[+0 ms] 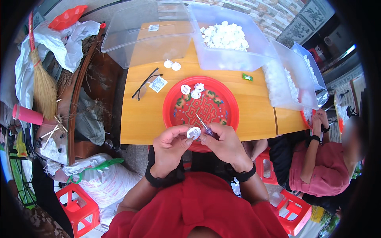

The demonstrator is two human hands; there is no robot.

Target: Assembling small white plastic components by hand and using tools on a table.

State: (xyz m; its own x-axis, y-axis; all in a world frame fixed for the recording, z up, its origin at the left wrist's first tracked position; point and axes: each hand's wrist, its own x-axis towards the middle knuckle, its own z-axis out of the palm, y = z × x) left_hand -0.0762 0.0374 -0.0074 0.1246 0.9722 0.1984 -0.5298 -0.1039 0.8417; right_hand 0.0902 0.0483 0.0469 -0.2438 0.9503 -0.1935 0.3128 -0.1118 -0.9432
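Between thumb and fingers, my left hand (171,144) pinches a small round white plastic part (193,133) with a darker patch on its face. My right hand (227,146) is closed round the purple handle of a thin-shafted screwdriver (208,130). Its metal tip points up and away, apart from the white part. Both hands are over the near rim of a red round tray (235,104) with a printed pattern. Several similar white parts (195,94) lie toward the tray's far side.
Beyond the tray are clear plastic bins (254,55), one heaped with white parts (225,36). Glasses (143,85), a printed card (158,84) and a green wrapped packet (247,77) lie on the wooden table (139,119). A co-worker (321,166) sits at the right. Red stools (81,208) stand below.
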